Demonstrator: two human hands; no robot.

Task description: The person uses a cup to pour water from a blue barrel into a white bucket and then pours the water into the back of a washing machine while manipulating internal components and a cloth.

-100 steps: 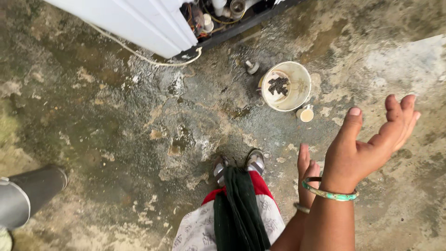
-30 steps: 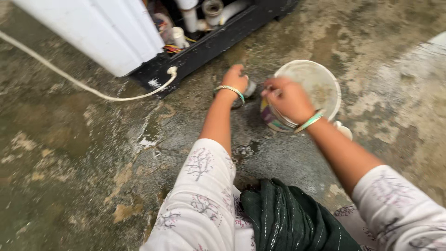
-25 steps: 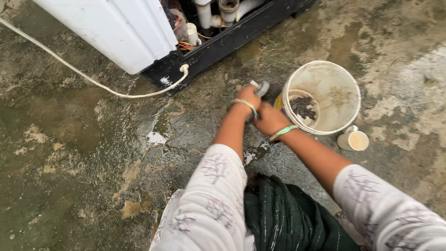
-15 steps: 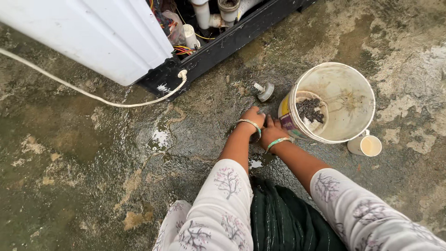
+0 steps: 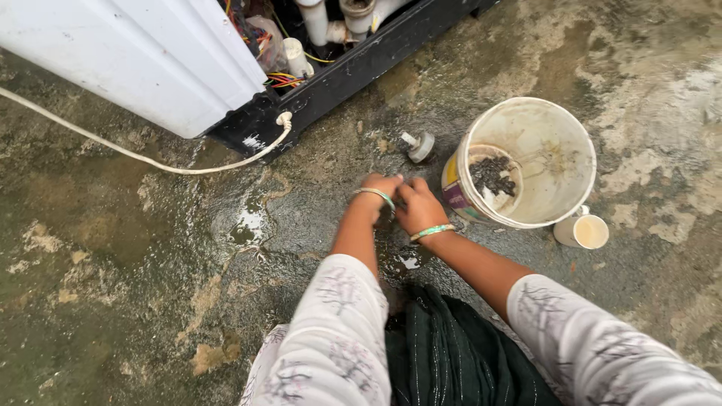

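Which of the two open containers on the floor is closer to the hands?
The big white bucket, with dark debris at its bottom, right beside the right hand. The small cream cup sits beyond it, against the bucket's far lower side.

Just beyond the fingers (image 5: pixel 391 184) lies a small round cap (image 5: pixel 420 146); the bucket (image 5: pixel 560 143) blocks their right side. Wet floor (image 5: pixel 150 248) lies open leftward.

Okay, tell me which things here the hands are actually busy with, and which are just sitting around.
In hand:
- left hand and right hand, pressed together low over the wet floor; whatever they grip is hidden
- white bucket with dark debris, right beside the right hand

Lying about:
- small grey fitting
- small white cup
- white cord
- opened white appliance
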